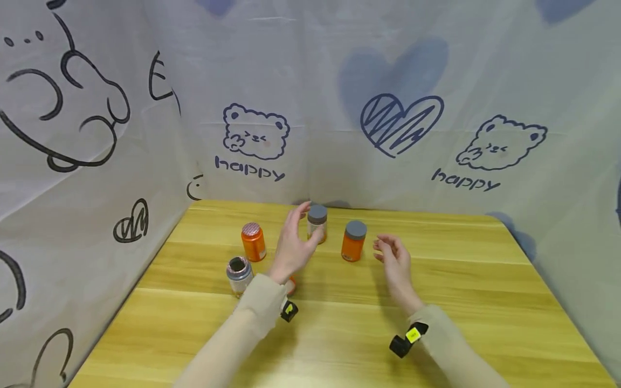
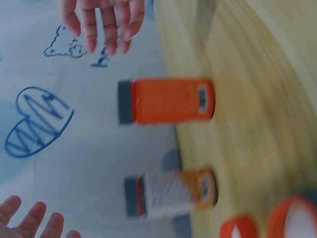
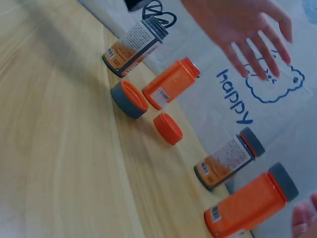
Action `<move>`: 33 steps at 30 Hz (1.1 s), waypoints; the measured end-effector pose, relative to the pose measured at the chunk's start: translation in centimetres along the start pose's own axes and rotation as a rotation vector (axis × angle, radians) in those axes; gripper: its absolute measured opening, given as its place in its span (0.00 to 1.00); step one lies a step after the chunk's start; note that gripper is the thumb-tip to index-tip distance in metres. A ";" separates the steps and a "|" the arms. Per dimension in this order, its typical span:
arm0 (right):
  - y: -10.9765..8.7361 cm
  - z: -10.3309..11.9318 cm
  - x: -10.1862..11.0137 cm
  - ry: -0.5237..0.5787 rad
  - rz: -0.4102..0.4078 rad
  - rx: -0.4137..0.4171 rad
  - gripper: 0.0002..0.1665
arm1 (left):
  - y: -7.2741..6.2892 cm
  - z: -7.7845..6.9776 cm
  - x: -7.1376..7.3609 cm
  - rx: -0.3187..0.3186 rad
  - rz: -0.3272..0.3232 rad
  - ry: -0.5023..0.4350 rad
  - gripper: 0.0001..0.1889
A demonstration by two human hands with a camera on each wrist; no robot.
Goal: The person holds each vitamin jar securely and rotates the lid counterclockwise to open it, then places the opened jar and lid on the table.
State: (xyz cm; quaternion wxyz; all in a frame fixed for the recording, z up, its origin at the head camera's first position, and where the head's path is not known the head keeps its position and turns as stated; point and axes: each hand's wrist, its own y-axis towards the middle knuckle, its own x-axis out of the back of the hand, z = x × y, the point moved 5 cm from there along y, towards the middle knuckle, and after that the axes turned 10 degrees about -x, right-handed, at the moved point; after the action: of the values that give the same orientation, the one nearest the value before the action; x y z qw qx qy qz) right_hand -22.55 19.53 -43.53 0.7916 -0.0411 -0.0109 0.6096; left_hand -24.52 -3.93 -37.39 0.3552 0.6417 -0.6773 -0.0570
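Observation:
My left hand [image 1: 296,245] hovers with spread, lightly bent fingers beside the labelled jar [image 1: 317,231], which wears a grey lid [image 1: 317,213]. In the right wrist view, its fingers [image 3: 252,49] hold nothing. Right of that jar stands an orange jar [image 1: 352,248], also topped with a grey lid [image 1: 356,230]. My right hand [image 1: 395,264] is just to the right of the orange jar, fingers loosely bent and apart from it. Both jars stand upright, and the left wrist view shows them side by side, turned by the camera, the orange jar [image 2: 171,100] above the labelled one [image 2: 173,193].
At the left are a lidless orange jar [image 1: 254,248] with a sealed top and a lidless labelled jar [image 1: 240,280]. A grey lid with an orange inside [image 3: 130,99] and an orange lid [image 3: 168,129] lie nearby. A printed cloth [image 1: 330,167] backs the table [image 1: 466,269].

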 end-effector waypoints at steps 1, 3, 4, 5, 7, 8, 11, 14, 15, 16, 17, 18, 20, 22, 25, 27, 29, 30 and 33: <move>0.0 -0.1 0.3 0.026 -0.018 0.008 0.15 | 0.0 0.3 -0.7 0.014 0.010 -0.015 0.33; 0.0 -0.4 0.8 0.066 -0.047 0.020 0.14 | -0.1 0.8 -1.9 0.045 0.031 -0.055 0.34; 0.0 -0.5 1.0 0.080 -0.057 0.022 0.13 | -0.2 1.1 -2.5 0.066 0.046 -0.069 0.34; 0.0 -0.7 1.2 0.087 -0.064 0.021 0.13 | -0.2 1.3 -3.1 0.088 0.060 -0.082 0.34; -0.1 -1.0 1.5 0.090 -0.066 0.005 0.12 | -0.4 1.9 -4.2 0.136 0.086 -0.102 0.35; -0.1 -1.1 1.6 0.089 -0.066 -0.004 0.13 | -0.4 2.2 -4.8 0.158 0.099 -0.112 0.36; -0.1 -1.5 1.8 0.095 -0.072 -0.032 0.13 | -0.5 3.0 -6.2 0.214 0.142 -0.125 0.37; 0.0 -1.9 2.0 0.095 -0.081 -0.040 0.13 | -0.4 3.6 -7.5 0.250 0.179 -0.133 0.38; 0.1 -2.0 2.1 0.096 -0.084 -0.041 0.13 | -0.4 3.8 -7.8 0.264 0.190 -0.136 0.38; 0.1 -2.0 2.1 0.091 -0.085 -0.042 0.13 | -0.4 3.9 -8.2 0.275 0.198 -0.144 0.38; 0.1 -2.1 2.1 0.089 -0.087 -0.042 0.13 | -0.4 4.0 -8.5 0.285 0.203 -0.148 0.39; 0.1 -2.1 2.2 0.083 -0.087 -0.045 0.13 | -0.3 4.0 -8.8 0.296 0.206 -0.153 0.39; 0.1 -2.2 2.2 0.076 -0.086 -0.051 0.14 | -0.3 4.2 -9.4 0.313 0.215 -0.150 0.40; 0.1 -2.2 2.2 0.070 -0.082 -0.060 0.14 | -0.2 4.3 -10.0 0.326 0.222 -0.147 0.41; 0.1 -2.3 2.2 0.075 -0.080 -0.076 0.14 | -0.1 4.7 -10.8 0.349 0.236 -0.135 0.42; 0.1 -2.3 2.3 0.080 -0.073 -0.090 0.14 | 0.1 4.9 -11.4 0.357 0.237 -0.136 0.42; 0.2 -2.4 2.4 0.083 -0.067 -0.102 0.15 | 0.3 5.0 -11.8 0.362 0.237 -0.135 0.42; 0.2 -2.4 2.4 0.085 -0.064 -0.107 0.15 | 0.4 5.1 -12.0 0.366 0.235 -0.141 0.42; 0.2 -2.5 2.5 0.091 -0.061 -0.112 0.15 | 0.5 5.5 -12.5 0.392 0.229 -0.163 0.42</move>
State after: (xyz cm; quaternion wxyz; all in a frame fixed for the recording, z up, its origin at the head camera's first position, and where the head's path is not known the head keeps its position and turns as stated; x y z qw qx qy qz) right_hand -21.93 21.88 -46.11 0.8060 -0.1125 -0.0101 0.5811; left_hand -28.93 5.45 -46.28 0.1723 0.6105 -0.7703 0.0646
